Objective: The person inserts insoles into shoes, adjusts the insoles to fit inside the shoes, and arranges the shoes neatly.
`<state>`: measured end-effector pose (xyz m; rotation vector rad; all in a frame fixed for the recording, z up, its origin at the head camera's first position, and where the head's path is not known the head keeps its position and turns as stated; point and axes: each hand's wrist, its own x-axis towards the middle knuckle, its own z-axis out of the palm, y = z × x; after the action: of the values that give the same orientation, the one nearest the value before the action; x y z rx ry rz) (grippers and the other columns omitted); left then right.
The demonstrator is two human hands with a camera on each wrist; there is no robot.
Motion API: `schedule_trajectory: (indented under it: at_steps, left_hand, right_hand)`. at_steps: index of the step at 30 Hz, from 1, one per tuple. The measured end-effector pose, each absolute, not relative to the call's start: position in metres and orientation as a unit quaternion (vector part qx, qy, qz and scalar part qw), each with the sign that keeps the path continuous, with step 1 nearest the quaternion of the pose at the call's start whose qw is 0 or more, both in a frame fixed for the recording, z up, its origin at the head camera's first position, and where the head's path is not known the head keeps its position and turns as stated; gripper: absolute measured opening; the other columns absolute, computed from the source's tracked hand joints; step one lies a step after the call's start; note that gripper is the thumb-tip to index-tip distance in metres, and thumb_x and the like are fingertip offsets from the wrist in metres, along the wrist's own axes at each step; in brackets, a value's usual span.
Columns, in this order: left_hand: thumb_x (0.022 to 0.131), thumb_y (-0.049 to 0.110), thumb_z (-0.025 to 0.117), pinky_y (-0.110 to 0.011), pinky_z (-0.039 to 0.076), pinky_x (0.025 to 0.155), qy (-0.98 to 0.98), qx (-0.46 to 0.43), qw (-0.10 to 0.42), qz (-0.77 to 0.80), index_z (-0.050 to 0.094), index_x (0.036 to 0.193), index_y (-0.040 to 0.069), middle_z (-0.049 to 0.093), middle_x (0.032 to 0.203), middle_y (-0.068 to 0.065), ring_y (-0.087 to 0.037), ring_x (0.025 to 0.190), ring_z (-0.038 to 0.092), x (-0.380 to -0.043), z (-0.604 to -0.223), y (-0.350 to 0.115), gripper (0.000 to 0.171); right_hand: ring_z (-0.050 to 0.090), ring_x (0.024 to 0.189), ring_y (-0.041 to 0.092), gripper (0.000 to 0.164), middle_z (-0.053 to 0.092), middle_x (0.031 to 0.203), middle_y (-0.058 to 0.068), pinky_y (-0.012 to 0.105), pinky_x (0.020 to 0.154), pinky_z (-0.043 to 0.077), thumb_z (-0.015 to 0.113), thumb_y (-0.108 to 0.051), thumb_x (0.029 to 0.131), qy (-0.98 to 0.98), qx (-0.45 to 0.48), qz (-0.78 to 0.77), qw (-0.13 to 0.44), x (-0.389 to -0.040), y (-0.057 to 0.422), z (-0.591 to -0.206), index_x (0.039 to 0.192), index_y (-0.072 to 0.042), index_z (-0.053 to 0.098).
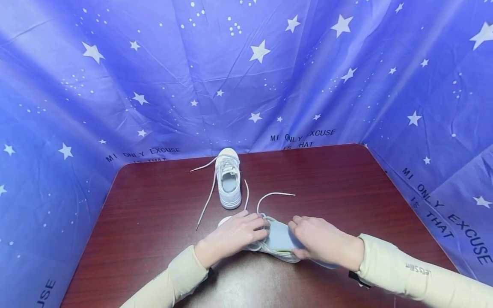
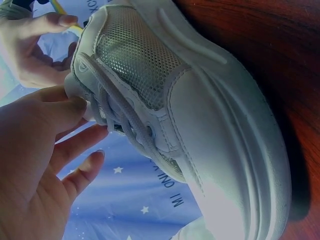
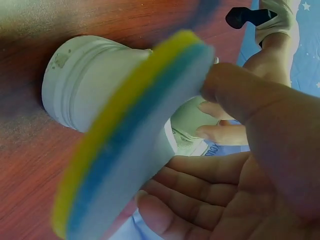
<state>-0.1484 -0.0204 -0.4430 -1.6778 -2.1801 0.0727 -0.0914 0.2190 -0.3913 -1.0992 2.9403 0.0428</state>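
Observation:
A white sneaker with loosened laces lies near the front of the table, toe pointing left. In the left wrist view its mesh side and lacing show. My left hand pinches the shoe's tongue, thumb against the fingers, just above the laces. An insole, pale blue-grey on top, lies over the shoe opening with its front part inside. Its layered yellow and blue edge shows in the right wrist view, where the insole slants up. My right hand grips the insole's sides between thumb and fingers. The insole's front tip is hidden.
A second white sneaker stands farther back, toe away from me, its laces trailing left. Loose laces of the near shoe stretch across the dark red table. A blue star-printed cloth hangs behind and beside the table.

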Motion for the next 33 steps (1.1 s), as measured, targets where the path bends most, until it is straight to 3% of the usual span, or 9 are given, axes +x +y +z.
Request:
schedule_trajectory:
  at_steps: [33]
  left_hand:
    - [0.088,0.028,0.053,-0.025,0.044,0.074,-0.773,-0.602,0.199,0.016,0.065,0.099,0.025,0.064,0.115,0.011,-0.009,0.104,0.055,-0.15,-0.444,-0.02,0.017]
  right_hand:
    - [0.049,0.062,0.013,0.034,0.05,0.072,-0.002,0.031,0.051,0.047,0.074,-0.036,0.07,0.936,-0.351,0.0,-0.018,-0.098,0.204,-0.403,0.082,-0.009,0.059]
